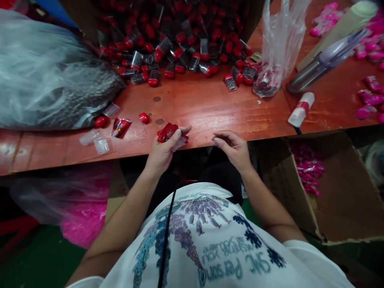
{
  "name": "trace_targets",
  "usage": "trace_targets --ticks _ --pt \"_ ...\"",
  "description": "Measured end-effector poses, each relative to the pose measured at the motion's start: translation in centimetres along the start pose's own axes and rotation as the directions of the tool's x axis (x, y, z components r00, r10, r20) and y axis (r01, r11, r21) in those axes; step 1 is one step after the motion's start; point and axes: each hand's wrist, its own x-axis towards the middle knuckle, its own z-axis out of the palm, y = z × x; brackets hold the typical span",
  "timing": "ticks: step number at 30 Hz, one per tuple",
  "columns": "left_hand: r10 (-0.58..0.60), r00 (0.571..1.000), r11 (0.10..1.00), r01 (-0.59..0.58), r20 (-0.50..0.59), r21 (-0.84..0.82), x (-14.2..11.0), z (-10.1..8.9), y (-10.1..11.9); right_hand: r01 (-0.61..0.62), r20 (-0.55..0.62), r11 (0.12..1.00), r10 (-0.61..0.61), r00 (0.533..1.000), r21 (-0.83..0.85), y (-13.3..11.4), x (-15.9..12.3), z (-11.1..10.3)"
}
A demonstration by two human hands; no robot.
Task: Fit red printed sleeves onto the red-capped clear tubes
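Observation:
My left hand (163, 150) is at the near edge of the red-brown wooden table (204, 108), fingers closed round a small red packet with a clear sleeve (168, 132). My right hand (232, 146) hovers a little to the right at the table edge, fingers curled loosely, and nothing shows in them. A heap of small clear tubes with red caps (180, 36) fills the far middle of the table. Loose pieces lie near my left hand: a red cap (144, 117), a red packet (121, 126), another red cap (101, 121) and clear caps (95, 141).
A big clear plastic bag of dark parts (45, 76) lies at far left. A small clear bag (277, 48) stands right of the heap, beside a grey tool (327, 60) and a white-and-red tube (301, 109). Pink items (370, 98) lie at right; a cardboard box (339, 192) holds more.

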Motion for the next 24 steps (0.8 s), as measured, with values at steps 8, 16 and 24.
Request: trace_targets --ticks 8,16,24 --pt "-0.040 0.999 0.991 0.043 0.030 -0.130 0.0 -0.5 -0.3 -0.023 0.321 0.990 -0.022 0.947 0.137 -1.3 3.4 6.8" --pt "-0.104 0.987 0.952 0.065 -0.119 -0.300 0.7 -1.4 -1.6 -0.115 0.222 0.990 0.093 0.971 0.087 0.2 3.2 8.4" --pt "-0.094 0.964 0.945 0.007 -0.250 -0.328 1.0 -0.9 -1.6 0.071 0.169 0.951 -0.020 0.985 -0.300 0.3 2.9 9.1"
